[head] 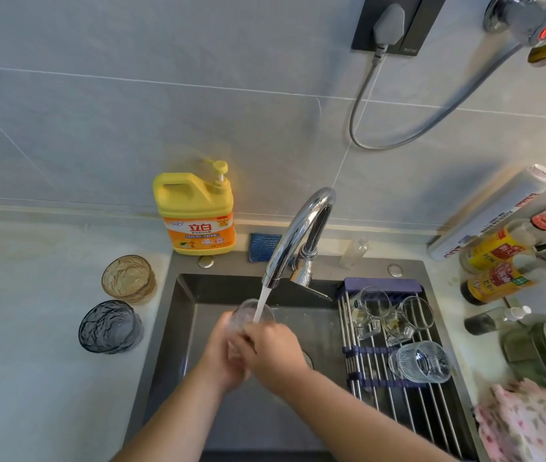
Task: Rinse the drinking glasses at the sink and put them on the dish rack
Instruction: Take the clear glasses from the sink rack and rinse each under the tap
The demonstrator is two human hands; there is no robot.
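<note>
Glass (250,311) gripped (left hand (219,356), right hand (275,348)), tap (298,233)

A yellow detergent jug (194,215) with a pump top stands upright on the counter (31,295), against the tiled wall. A blue scouring pad (263,246) leans just beside it. A grey plug (387,25) sits in a black wall socket (428,21). Sauce bottles (496,250) and a wrap roll (491,215) are grouped at far right. A pink floral cloth (531,425) lies nearer the camera.
</note>
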